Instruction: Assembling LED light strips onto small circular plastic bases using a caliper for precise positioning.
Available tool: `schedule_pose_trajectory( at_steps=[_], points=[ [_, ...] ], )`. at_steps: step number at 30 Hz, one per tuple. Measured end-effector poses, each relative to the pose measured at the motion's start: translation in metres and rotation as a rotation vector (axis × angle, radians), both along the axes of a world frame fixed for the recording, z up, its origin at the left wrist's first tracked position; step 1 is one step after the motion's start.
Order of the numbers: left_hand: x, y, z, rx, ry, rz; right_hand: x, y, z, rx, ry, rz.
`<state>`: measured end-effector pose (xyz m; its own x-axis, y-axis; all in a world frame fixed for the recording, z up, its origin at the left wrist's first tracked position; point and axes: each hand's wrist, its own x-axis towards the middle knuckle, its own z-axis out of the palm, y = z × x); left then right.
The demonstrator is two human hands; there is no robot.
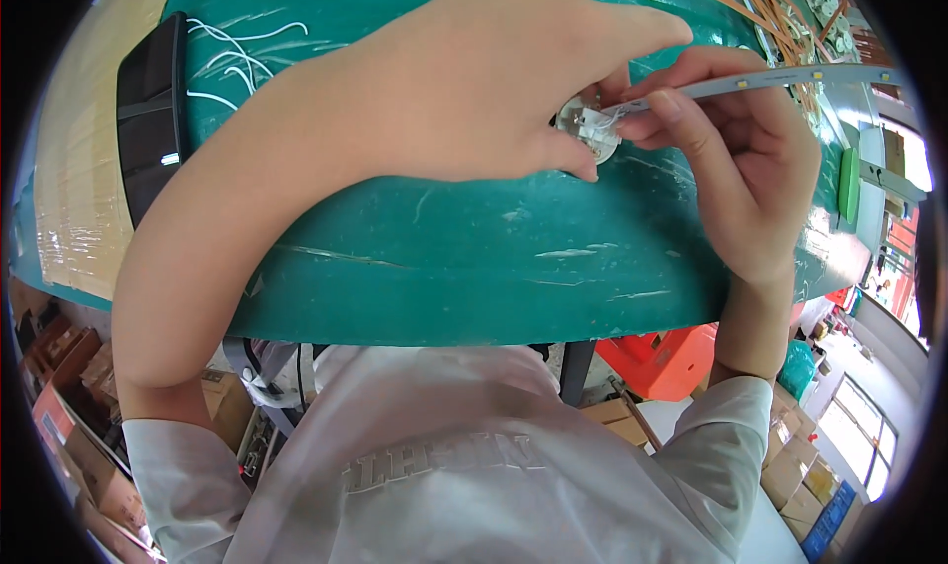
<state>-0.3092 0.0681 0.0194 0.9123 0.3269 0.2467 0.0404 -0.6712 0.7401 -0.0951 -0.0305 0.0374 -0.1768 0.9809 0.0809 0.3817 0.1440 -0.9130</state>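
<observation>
Over the green tabletop [474,268], my left hand [484,80] is closed around a small round white-and-clear part [598,141], with thumb and fingers at its rim. Part of it is hidden behind those fingers. Thin white wires show at its face, where the end of an LED strip [790,77] meets it. Thumb and fingers of my right hand [755,159] pinch that strip close to the round part. From there the pale strip, dotted with small yellow chips, runs off toward the right. Whether wires and strip are joined I cannot tell.
Loose white wires [242,50] lie at the far left beside a dark, glossy flat device [148,120]. Thin orange-brown strips [755,1] and white pieces are heaped at the far right. A green object [848,184] sits at the right edge. Below stands a red-orange stool [662,362].
</observation>
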Motion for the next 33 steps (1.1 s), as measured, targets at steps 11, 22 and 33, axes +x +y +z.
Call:
schedule_pose_trajectory(
  at_steps=[11,22,33],
  points=[
    [0.003,0.004,0.0,0.009,0.005,-0.039,0.004,-0.002,0.013,0.012,-0.155,-0.028],
    [-0.002,0.005,0.0,0.037,-0.011,-0.058,-0.005,-0.004,0.007,0.077,-0.041,-0.091],
    [0.004,-0.007,-0.003,0.105,-0.09,0.025,-0.009,-0.007,0.002,0.092,0.008,-0.098]
  ],
)
